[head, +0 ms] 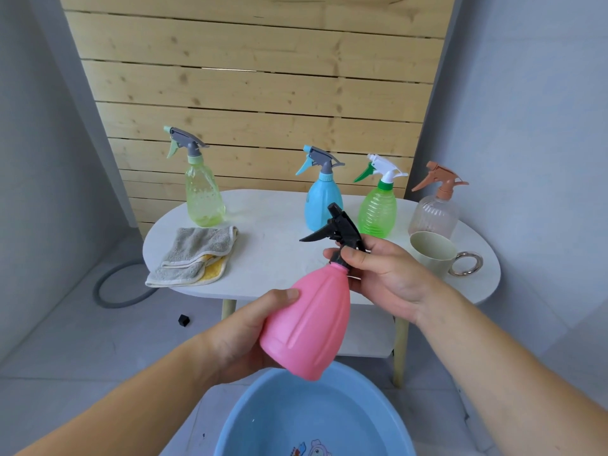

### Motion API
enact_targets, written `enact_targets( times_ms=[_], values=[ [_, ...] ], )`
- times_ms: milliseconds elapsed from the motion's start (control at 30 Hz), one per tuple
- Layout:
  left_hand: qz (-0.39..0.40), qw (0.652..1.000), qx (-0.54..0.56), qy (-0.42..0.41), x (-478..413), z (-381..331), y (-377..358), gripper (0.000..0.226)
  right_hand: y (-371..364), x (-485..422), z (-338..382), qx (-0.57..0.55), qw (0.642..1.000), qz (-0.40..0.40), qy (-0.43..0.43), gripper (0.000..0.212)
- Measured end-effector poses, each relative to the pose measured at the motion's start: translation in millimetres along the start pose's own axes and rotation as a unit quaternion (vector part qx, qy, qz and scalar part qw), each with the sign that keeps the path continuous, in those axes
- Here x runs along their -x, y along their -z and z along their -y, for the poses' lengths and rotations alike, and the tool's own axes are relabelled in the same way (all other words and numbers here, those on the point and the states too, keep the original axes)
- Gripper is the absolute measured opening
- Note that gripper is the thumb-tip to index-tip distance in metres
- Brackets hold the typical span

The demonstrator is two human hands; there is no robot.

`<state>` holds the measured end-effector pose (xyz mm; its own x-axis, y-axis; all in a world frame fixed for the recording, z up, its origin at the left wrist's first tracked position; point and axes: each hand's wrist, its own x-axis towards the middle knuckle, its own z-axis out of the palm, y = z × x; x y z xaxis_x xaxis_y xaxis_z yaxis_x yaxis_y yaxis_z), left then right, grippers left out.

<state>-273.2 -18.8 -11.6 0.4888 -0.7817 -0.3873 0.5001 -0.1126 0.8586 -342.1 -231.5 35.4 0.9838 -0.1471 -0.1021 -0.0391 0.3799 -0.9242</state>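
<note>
Currently holding a pink, pear-shaped plastic spray bottle (307,324) in mid-air with both hands, tilted with the neck up and to the right and the flat base down and to the left, just above the far rim of a round blue plastic basin (263,416). Cupping the wide lower body from the left and from below with the left hand (240,337), thumb laid over the upper side, fingers curled out of sight behind. Pinching the collar of the black plastic trigger sprayer (342,230), right at the bottle's neck, with the right hand (388,274): thumb in front, fingers wrapped round the back, nozzle pointing left and away from the palm. Gripping at both ends, then, with the pink body spanning the gap between the palms. Looking past it onto a white oval table (273,232) with a folded grey towel (194,255), a clear yellow-green spray bottle (204,195), a light blue spray bottle (322,205), a ribbed green spray bottle (377,212), a clear ribbed bottle with a brown trigger (434,215) and a pale green mug (431,251), all well apart from either grip.
</note>
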Motion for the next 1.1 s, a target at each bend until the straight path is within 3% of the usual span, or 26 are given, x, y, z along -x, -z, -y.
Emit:
enact_targets(
  times_ms=[133, 300, 367, 600, 800, 967, 1100],
  values=[
    [0.015, 0.999, 0.032, 0.009, 1, -1, 1, 0.076, -1, -3, -3, -0.03, 0.999, 0.012, -0.014, 0.026],
    [0.058, 0.996, 0.062, -0.008, 2, -1, 0, 0.096, 1, -6, -1, -0.06, 0.998, 0.007, -0.009, 0.028],
    [0.079, 0.995, 0.053, -0.013, 1, 1, -1, 0.103, 3, -6, 0, -0.055, 0.998, 0.007, -0.006, 0.027],
    [0.064, 0.997, 0.042, -0.002, 1, 3, -4, 0.094, 8, -5, -6, 0.014, 1.0, 0.003, -0.004, 0.038],
    [0.061, 0.996, -0.058, -0.019, -3, 8, -5, 0.117, 5, -3, -9, 0.048, 0.999, 0.004, -0.001, 0.043],
    [0.054, 0.998, -0.041, -0.009, -4, 7, -1, 0.079, 9, 0, -5, 0.01, 0.999, 0.023, -0.022, 0.046],
    [0.069, 0.997, -0.021, -0.004, -2, 9, -5, 0.094, 10, -1, -6, 0.025, 0.999, 0.01, -0.023, 0.044]
  ],
)
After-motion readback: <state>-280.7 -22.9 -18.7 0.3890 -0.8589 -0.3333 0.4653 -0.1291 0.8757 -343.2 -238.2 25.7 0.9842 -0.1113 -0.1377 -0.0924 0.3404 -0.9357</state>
